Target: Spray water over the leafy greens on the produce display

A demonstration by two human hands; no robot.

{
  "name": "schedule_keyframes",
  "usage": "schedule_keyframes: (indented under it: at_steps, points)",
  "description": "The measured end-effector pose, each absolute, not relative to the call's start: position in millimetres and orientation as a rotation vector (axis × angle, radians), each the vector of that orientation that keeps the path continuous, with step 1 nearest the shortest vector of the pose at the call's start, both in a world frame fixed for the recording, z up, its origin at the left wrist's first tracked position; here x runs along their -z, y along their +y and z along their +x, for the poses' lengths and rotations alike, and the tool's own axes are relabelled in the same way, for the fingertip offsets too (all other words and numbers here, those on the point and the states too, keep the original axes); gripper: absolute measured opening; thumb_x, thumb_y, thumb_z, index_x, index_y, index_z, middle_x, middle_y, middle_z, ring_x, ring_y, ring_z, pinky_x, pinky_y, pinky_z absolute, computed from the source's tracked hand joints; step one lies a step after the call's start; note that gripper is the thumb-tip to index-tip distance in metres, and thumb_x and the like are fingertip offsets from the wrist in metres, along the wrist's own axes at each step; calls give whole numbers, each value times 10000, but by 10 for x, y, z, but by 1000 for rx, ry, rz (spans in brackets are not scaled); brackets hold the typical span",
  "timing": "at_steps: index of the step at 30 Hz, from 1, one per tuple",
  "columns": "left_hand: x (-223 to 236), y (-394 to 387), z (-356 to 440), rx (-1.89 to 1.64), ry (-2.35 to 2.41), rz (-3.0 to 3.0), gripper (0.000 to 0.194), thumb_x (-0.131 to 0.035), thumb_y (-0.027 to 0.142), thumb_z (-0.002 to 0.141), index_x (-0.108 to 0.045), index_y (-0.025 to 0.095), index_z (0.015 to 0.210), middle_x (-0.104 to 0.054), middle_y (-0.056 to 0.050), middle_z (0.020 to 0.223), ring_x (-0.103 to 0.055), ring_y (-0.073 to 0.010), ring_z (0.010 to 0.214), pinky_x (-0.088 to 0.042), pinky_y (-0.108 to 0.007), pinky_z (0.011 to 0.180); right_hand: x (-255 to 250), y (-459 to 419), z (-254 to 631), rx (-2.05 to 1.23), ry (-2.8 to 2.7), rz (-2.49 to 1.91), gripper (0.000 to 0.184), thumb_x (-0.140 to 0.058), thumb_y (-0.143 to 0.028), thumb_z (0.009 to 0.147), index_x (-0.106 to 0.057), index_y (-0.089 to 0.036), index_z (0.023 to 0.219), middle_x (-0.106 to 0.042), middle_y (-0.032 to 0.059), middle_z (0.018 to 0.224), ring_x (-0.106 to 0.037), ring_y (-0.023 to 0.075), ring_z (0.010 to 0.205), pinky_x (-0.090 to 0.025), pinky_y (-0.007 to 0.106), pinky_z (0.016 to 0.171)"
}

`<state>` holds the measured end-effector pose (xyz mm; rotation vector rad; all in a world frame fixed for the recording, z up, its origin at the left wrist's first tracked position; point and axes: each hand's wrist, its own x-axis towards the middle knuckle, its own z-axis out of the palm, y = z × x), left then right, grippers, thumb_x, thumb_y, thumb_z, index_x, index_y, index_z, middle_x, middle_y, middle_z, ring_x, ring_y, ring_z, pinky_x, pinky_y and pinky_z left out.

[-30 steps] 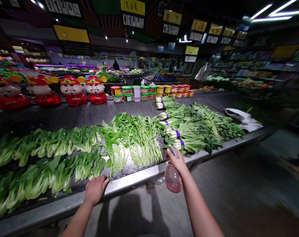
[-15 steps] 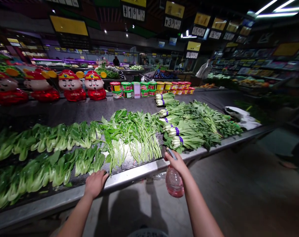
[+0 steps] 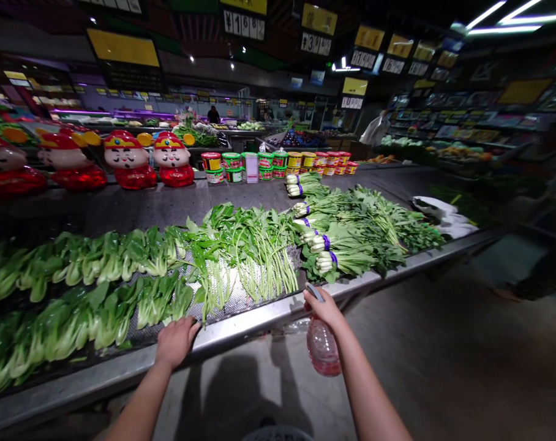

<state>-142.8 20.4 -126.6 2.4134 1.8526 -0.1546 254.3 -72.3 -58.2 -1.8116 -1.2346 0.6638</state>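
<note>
Head view: the right hand (image 3: 324, 310) closes around a plastic spray bottle (image 3: 323, 347), long axis near upright, nozzle seemingly up; the open left hand (image 3: 177, 343) lies on the steel counter edge (image 3: 241, 334) beside bok choy (image 3: 117, 318).

Left hand (image 3: 177, 343) and right hand (image 3: 323, 309) both bare, slim, with short fingers and nothing worn on them. Left forearm (image 3: 138, 413) and right forearm (image 3: 374, 392) bare as well, smooth and lean, running off the bottom edge of the frame, so upper arms are out of view. Low between the hands, a dark grey curved rim (image 3: 278, 433), possibly something worn, too cut off to tell.
</note>
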Motion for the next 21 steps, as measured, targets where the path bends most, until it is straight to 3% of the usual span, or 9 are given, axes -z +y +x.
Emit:
schedule_keyframes:
  at_steps: [6,12,21]
  points:
    - [1284,214,-1437,164,1833,2459,424,-260,437,917,-555,208,1118,-632,-80,1127,-559,-234,1020,-380,-361,850,509,-742,2508,-652,-1225,-1798,332,-464,-503,748,-541,-197,644,-597,28,586,-571,203,642,-439,323,663]
    - [1279,215,-1449,197,1808,2454,428,-267,417,908,-544,202,1154,-622,-74,1177,-556,-242,1057,-385,-369,885,432,-734,2479,-651,-1143,-1802,314,-461,-482,766,-535,-202,643,-551,1,534,-546,181,570,-438,305,594]
    - [1388,316,-1522,246,1764,2447,456,-242,416,886,-538,214,1169,-593,-61,1246,-548,-231,1115,-367,-375,966,-6,-681,2373,-507,-1306,-1577,286,-482,-434,811,-587,-178,743,-614,33,732,-567,178,722,-453,302,692]
